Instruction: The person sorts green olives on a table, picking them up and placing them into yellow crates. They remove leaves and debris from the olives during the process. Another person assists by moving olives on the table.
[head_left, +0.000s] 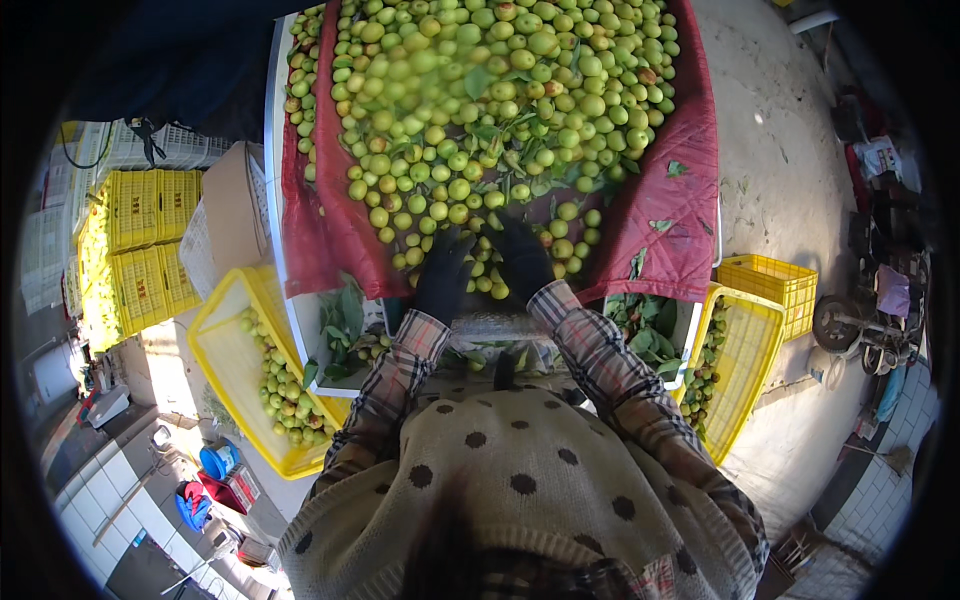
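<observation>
Many green jujubes (450, 161), some blushed brown, lie heaped on a sorting table with loose green leaves (478, 81) among them. Both of my hands wear dark gloves and rest at the near end of the heap. My left hand (442, 276) touches jujubes, its fingers pointing away from me and loosely apart. Close beside it, my right hand (520, 256) has its fingers spread over the fruit, its fingertips angled towards the left hand. A few jujubes (487, 283) lie between the two hands. No held fruit shows in either hand; the undersides of the palms are hidden.
Red quilted cloth (664, 217) lines the table's sides. Leaves fill a left corner bin (341, 330) and a right one (649, 330). Tilted yellow crates with jujubes flank me at left (225, 360) and right (750, 360). Stacked yellow crates (154, 247) stand farther left.
</observation>
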